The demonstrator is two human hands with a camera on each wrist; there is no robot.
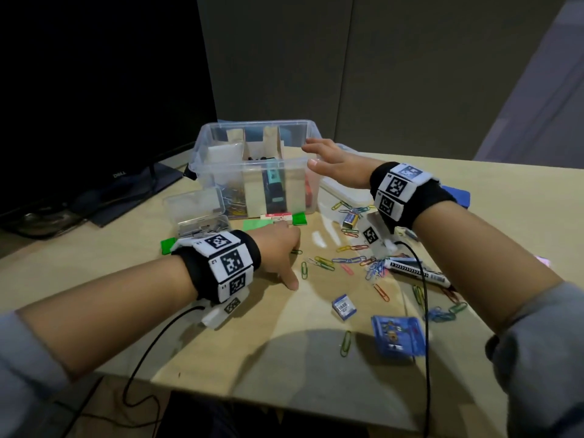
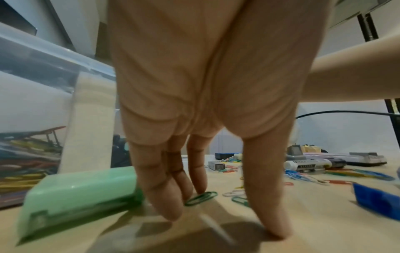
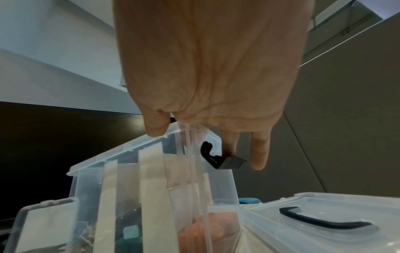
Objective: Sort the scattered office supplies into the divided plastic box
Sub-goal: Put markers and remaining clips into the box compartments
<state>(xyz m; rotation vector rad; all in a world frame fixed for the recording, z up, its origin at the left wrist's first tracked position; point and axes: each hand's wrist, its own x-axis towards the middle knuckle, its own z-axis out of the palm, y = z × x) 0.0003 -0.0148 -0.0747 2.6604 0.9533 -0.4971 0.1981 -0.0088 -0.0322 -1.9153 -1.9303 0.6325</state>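
Note:
The clear divided box (image 1: 252, 172) stands at the table's back centre, with paper clips, a teal item and an orange item in its compartments. My left hand (image 1: 284, 257) is low on the table in front of it. Its straight fingertips (image 2: 194, 184) touch a green paper clip (image 2: 201, 198) and the thumb (image 2: 275, 229) presses the table. A green plastic piece (image 2: 80, 196) lies just left of the fingers. My right hand (image 1: 311, 154) hovers open and empty over the box's right end, its fingers (image 3: 258, 154) near the black latch (image 3: 216, 157).
Several coloured paper clips (image 1: 350, 259) lie scattered at centre right, along with a marker (image 1: 417, 271), a battery (image 1: 350, 219), a small staple box (image 1: 344, 306) and a blue packet (image 1: 398, 336). The box's lid (image 3: 324, 220) lies to the right. A small clear case (image 1: 196, 207) sits left, with a monitor (image 1: 79, 121) behind.

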